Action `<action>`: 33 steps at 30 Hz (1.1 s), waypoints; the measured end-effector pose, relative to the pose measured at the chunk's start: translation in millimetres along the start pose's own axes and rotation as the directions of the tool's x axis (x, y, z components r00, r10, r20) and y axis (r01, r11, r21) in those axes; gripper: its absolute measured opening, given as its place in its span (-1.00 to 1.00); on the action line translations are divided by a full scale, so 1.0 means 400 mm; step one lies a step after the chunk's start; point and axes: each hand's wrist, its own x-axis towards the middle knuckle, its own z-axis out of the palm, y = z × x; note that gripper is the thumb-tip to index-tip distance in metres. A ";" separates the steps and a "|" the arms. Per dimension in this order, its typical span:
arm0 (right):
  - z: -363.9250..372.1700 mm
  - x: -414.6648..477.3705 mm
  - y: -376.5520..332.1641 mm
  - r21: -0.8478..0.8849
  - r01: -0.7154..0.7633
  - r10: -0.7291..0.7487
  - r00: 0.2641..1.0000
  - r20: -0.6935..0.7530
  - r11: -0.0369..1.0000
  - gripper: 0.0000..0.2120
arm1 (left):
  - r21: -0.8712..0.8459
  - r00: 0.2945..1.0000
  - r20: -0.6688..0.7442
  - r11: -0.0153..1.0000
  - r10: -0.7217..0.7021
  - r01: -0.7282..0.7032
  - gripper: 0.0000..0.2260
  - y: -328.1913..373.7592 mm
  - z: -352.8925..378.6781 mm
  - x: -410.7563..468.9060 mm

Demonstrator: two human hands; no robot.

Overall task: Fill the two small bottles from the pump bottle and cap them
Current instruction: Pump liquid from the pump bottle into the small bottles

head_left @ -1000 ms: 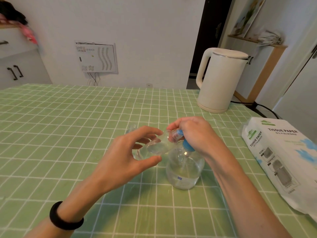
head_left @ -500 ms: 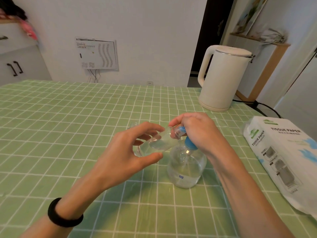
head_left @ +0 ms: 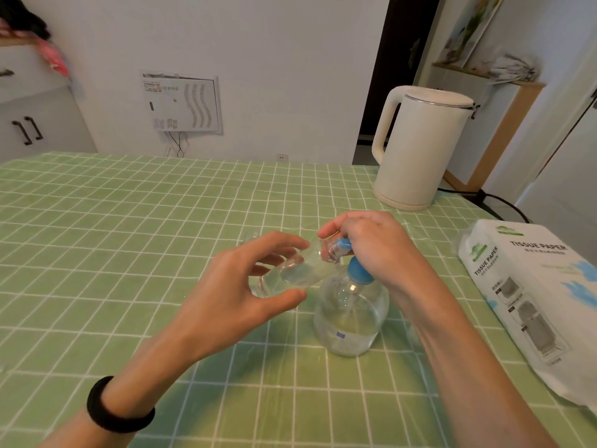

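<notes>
1. The left hand (head_left: 226,292) holds one small bottle (head_left: 297,270) clear of the bench (head_left: 97,237). Its fingers (head_left: 277,242) curl over the top and the thumb presses from below, so the clear body lies in the loose ring between them.
2. The bottle's long axis is tilted. Its base sits low inside the left fingers, and its open mouth points up and away toward the right hand (head_left: 374,250). Some clear liquid lies in the lower part.
3. The right fingers are curled down over the blue pump head (head_left: 342,245). The pump bottle (head_left: 350,315) stands upright on the bench directly beneath them.
4. The relation that counts is that the spout meets the small bottle's mouth just beyond the left fingertips. Whether the tip is inside the neck cannot be told.
5. Judging from this, filling is under way. The left hand does the aiming and the right hand only pushes down. If the bottle is tilted flatter, the liquid may run out at the mouth.
6. A faint clear shape (head_left: 251,236) beyond the left fingers may be the second bottle, but it is too faint to say.
</notes>
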 end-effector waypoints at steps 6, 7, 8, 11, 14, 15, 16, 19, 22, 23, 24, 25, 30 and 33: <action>0.008 -0.013 0.004 0.061 -0.052 0.047 0.996 0.073 0.997 -0.63 | 0.020 1.000 -0.001 1.000 -0.024 0.024 -0.56 0.004 0.003 -0.004; 0.007 -0.014 0.003 0.057 -0.051 0.046 0.996 0.073 0.997 -0.63 | 0.023 1.000 0.000 0.999 -0.024 0.024 -0.56 0.005 0.002 -0.004; 0.005 -0.014 0.002 0.055 -0.051 0.047 0.996 0.070 0.997 -0.63 | 0.024 1.000 0.002 0.999 -0.021 0.021 -0.56 0.006 0.002 -0.004; 0.003 -0.011 -0.002 0.056 -0.051 0.048 0.997 0.060 0.997 -0.65 | 0.022 1.000 0.001 1.000 -0.019 0.019 -0.56 0.006 -0.001 -0.004; -0.002 -0.004 -0.005 -0.003 -0.026 0.026 1.000 0.010 1.000 -0.64 | 0.014 1.000 -0.001 1.000 -0.015 0.015 -0.55 0.009 -0.001 -0.002; -0.004 -0.002 -0.005 -0.014 -0.017 0.017 1.000 0.001 1.000 -0.64 | 0.011 1.000 0.000 1.000 -0.014 0.014 -0.55 0.009 -0.001 -0.002; -0.005 -0.001 -0.006 -0.013 -0.008 0.008 1.000 0.002 1.000 -0.63 | 0.008 1.000 0.001 1.000 -0.014 0.014 -0.55 0.009 -0.001 -0.002; 0.000 -0.004 -0.004 0.006 -0.011 0.011 1.000 0.007 1.000 -0.62 | 0.009 1.000 0.005 1.000 -0.016 0.016 -0.55 0.010 0.001 -0.001; 0.009 -0.007 -0.002 0.048 -0.039 0.038 0.999 0.017 0.998 -0.61 | 0.020 1.000 0.005 0.999 -0.030 0.030 -0.55 0.006 0.004 -0.002; 0.012 -0.010 -0.001 0.054 -0.045 0.044 0.999 0.022 0.998 -0.61 | 0.024 0.999 0.004 0.999 -0.034 0.034 -0.55 0.005 0.003 -0.003; 0.013 -0.012 0.001 0.058 -0.047 0.045 0.999 0.031 0.997 -0.62 | 0.029 0.999 0.003 0.999 -0.034 0.034 -0.55 0.005 0.003 -0.004; 0.013 -0.014 0.002 0.059 -0.046 0.043 0.998 0.038 0.997 -0.62 | 0.033 1.000 0.002 0.999 -0.031 0.031 -0.55 0.005 0.003 -0.005; 0.006 -0.010 -0.003 0.018 -0.039 0.039 0.999 0.013 0.999 -0.62 | 0.025 1.000 0.000 0.999 -0.029 0.029 -0.55 0.008 0.004 -0.005; -0.001 -0.002 -0.007 -0.017 -0.004 0.004 1.000 -0.004 1.000 -0.63 | 0.000 1.000 -0.004 1.000 -0.025 0.025 -0.56 0.010 0.005 -0.004</action>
